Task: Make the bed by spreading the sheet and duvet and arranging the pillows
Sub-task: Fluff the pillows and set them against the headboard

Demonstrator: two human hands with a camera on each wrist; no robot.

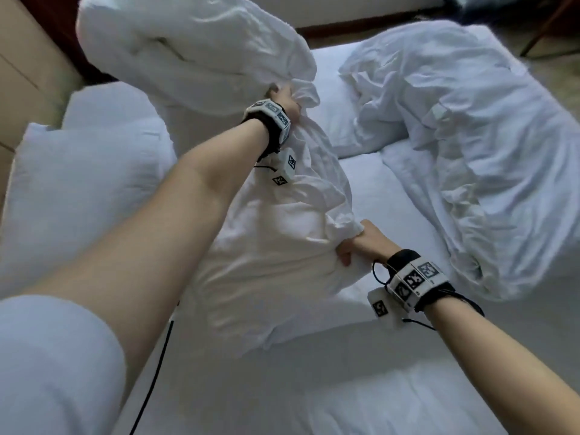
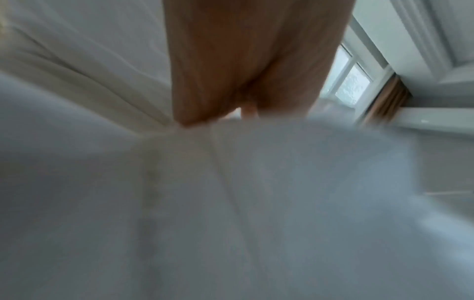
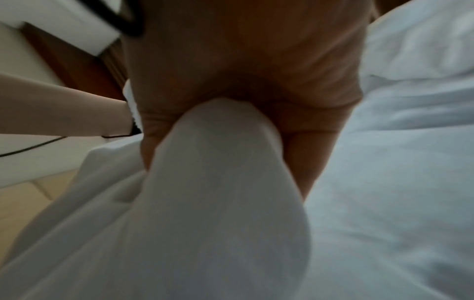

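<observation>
A thick white duvet (image 1: 276, 233) lies bunched across the middle of the bed, its far part (image 1: 188, 42) puffed up at the top left. My left hand (image 1: 284, 103) grips a gather of it at the far end; in the left wrist view the hand (image 2: 231, 60) sinks into the blurred cloth (image 2: 231, 203). My right hand (image 1: 351, 246) grips its near right edge, and in the right wrist view a roll of cloth (image 3: 218, 162) sits inside the curled hand (image 3: 231, 50). Two white pillows (image 1: 88, 183) are stacked at the left.
A second crumpled white bedding piece (image 1: 455, 146) is heaped on the right side of the bed. The white bottom sheet (image 1: 314, 387) shows bare near me. A black cable (image 1: 157, 372) hangs under my left arm. A beige panel (image 1: 25, 73) stands at the left.
</observation>
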